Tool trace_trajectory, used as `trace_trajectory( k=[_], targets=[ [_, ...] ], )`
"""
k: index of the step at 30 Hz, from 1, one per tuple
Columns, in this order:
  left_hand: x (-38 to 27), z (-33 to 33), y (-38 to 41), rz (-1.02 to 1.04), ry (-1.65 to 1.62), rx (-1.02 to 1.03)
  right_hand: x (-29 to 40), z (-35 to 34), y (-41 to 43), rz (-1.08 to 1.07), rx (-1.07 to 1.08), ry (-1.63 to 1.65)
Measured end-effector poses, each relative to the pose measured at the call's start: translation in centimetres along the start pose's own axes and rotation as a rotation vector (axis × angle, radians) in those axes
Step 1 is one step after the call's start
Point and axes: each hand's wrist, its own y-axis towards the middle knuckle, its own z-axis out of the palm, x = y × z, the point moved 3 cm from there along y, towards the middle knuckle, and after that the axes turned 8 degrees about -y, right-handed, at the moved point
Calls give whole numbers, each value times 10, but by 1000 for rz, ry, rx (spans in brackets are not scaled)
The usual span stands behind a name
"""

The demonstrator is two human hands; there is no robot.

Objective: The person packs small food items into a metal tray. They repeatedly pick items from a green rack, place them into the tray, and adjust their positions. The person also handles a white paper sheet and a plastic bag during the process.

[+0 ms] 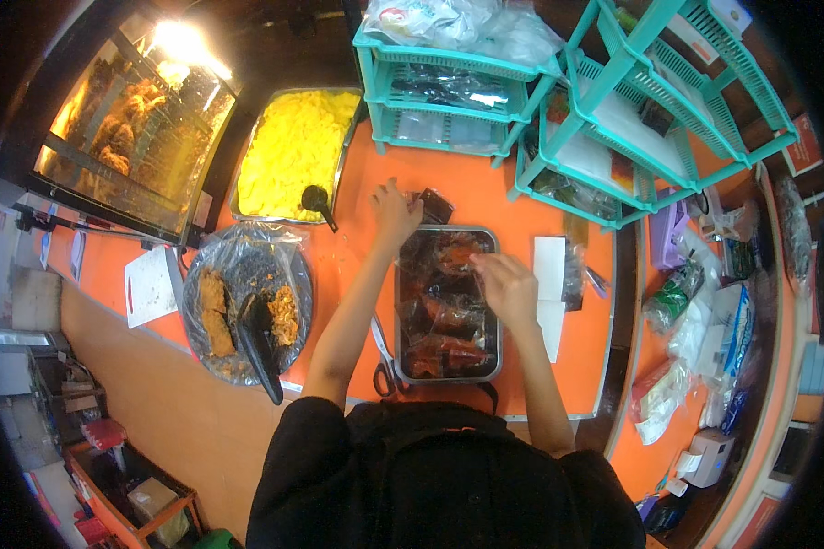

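Observation:
A metal tray holding several small clear plastic bags of dark red sauce lies before me on the orange table. Over its upper right part is my right hand, fingertips together close to a sauce bag; whether they pinch it I cannot tell. My left hand is above the tray's upper left edge, fingers spread, beside a small dark plastic packet on the table. Scissors with dark handles lie along the tray's left side.
Left stand a plastic-covered round board with fried food and a black-handled tool, a tray of yellow food with a black ladle, and a lit glass cabinet. Turquoise racks stand behind. White paper lies right of the sauce tray.

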Motion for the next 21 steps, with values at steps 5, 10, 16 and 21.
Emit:
trace_trajectory(
  k=[5,10,16,21],
  targets=[
    [-36,-58,-58,82,24,474,-6,13,40,373,105,123],
    [-43,-62,-67,102,86,472,-45,70,33,333,96,302],
    [-31,-47,-54,110,55,512,-7,49,-6,-121,667,105],
    [-41,-51,-29,2,-205,287,14,60,-10,-169,802,-136]
  ],
)
